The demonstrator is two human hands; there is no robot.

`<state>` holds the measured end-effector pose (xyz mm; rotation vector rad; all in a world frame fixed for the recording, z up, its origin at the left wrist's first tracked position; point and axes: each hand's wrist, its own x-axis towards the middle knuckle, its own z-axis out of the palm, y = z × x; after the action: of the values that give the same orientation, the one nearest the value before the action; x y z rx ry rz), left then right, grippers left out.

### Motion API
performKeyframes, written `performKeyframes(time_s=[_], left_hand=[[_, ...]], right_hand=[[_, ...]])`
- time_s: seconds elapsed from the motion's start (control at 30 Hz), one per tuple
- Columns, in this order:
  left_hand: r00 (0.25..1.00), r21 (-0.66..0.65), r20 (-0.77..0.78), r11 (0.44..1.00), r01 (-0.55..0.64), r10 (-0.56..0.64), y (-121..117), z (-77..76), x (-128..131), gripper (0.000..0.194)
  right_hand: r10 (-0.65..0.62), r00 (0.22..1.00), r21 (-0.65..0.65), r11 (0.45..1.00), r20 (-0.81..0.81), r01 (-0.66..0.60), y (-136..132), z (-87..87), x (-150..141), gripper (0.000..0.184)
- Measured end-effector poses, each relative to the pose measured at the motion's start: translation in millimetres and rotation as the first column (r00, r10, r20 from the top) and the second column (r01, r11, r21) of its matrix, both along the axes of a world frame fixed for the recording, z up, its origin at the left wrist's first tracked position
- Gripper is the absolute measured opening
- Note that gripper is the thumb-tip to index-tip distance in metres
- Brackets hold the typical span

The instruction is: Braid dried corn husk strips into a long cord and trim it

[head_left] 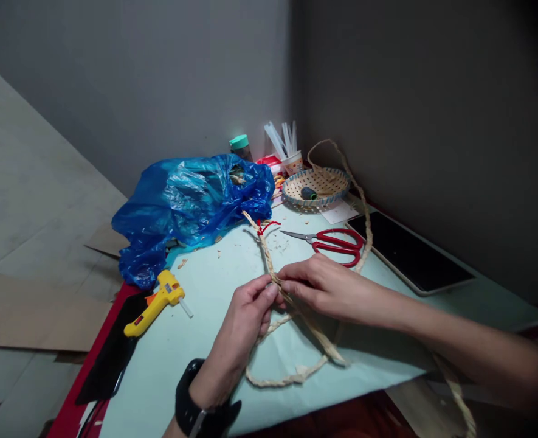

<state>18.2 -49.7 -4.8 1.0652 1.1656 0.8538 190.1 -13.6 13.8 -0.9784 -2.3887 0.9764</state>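
Observation:
A pale braided straw cord [267, 250], tied with red string [262, 229] at its far end, runs toward me over the table. My left hand [255, 304], below a black wristband, pinches the cord where the braid meets loose strands. From the other side my right hand [317, 286] closes its fingers on the straw at the same spot. Loose straw strands [318, 331] hang from there toward the near edge. Another length of braid [278, 382] curves on the table beneath my hands. Red-handled scissors [337, 243] lie just beyond my right hand.
A yellow glue gun [157, 307] lies at the left edge. Behind it sits a blue plastic bag [191, 198]. At the back are a woven basket [291, 190] with a dark thread spool [308, 193], a cup of glue sticks [292, 162] and a green-lidded jar [240, 145]. A tablet [414, 252] lies right.

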Motion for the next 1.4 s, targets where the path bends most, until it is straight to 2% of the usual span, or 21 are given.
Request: performKeyframes(time_s=[0.17,0.27,0.37,0.47,0.53,0.6,0.7,0.77,0.8,0.87,0.9,0.97,1.03,1.07,1.27,1.4], left_hand=[[0.98,0.143,-0.195,0.99,-0.008,0.036,-1,-4.5,-1,0.026],[0.961,0.166,-0.268,0.986,-0.02,0.064,-3,-4.8,-1,0.034],[0.967,0.143,-0.247,0.989,-0.021,0.057,-4,-2.8,-1,0.035],[0.985,0.097,-0.156,0.993,-0.062,0.076,-4,-1.7,1,0.028],[0.989,0.038,-0.1,0.994,-0.105,0.108,-4,-2.6,1,0.022],[0.993,-0.031,-0.032,0.993,-0.117,0.116,-4,-3.9,1,0.023],[0.992,-0.088,0.101,0.994,-0.063,0.071,-4,-4.3,-2,0.025],[0.986,-0.082,0.161,0.996,-0.037,0.05,-5,-3.1,-3,0.024],[0.984,-0.072,0.169,0.997,-0.035,0.047,-6,-2.5,-3,0.025],[0.987,-0.055,0.155,0.998,-0.039,0.047,-6,-1.6,-3,0.027],[0.989,-0.049,0.139,0.998,-0.038,0.044,-6,-1.5,-2,0.027],[0.994,-0.036,0.104,0.999,-0.035,0.038,-6,-2.0,-2,0.027],[0.997,-0.036,0.066,0.999,-0.027,0.03,-5,-2.7,-3,0.028],[0.998,-0.037,0.053,0.999,-0.024,0.026,-4,-3.0,-4,0.029],[0.994,-0.076,0.083,0.995,-0.061,0.067,0,-2.1,-8,0.025],[0.994,-0.028,-0.012,0.994,-0.11,0.11,0,-1.5,-8,0.02]], right_hand=[[-0.158,0.951,0.208,0.973,0.266,0.103,-10,1.7,0,0.023],[-0.211,0.917,0.328,0.94,0.338,0.095,-11,1.4,0,0.022],[-0.134,0.931,0.351,0.936,0.339,0.007,-14,4.3,-1,0.022],[-0.003,0.938,0.39,0.91,0.347,-0.142,-19,6.1,-3,0.013],[0.087,0.923,0.434,0.863,0.376,-0.258,-23,4.0,-5,0.011],[0.157,0.91,0.499,0.794,0.385,-0.348,-25,-0.7,-6,0.013],[0.222,0.912,0.608,0.688,0.346,-0.398,-25,-8.1,-8,0.024],[0.254,0.91,0.625,0.664,0.328,-0.41,-26,-10.0,-9,0.029],[0.271,0.911,0.601,0.687,0.31,-0.409,-26,-9.6,-9,0.028],[0.288,0.928,0.483,0.794,0.236,-0.369,-25,-6.3,-8,0.023],[0.258,0.951,0.4,0.864,0.171,-0.306,-23,-4.0,-8,0.023],[0.079,0.996,0.231,0.969,0.036,-0.085,-18,0.1,-7,0.03],[-0.12,0.993,0.108,0.987,-0.019,0.122,-10,1.7,-6,0.035],[-0.172,0.985,0.07,0.982,-0.018,0.173,-6,1.1,-6,0.034],[-0.093,0.995,-0.024,0.995,-0.024,0.092,16,-10.0,-5,0.033],[-0.087,0.996,-0.064,0.994,-0.01,0.086,22,0.4,0,0.026]])
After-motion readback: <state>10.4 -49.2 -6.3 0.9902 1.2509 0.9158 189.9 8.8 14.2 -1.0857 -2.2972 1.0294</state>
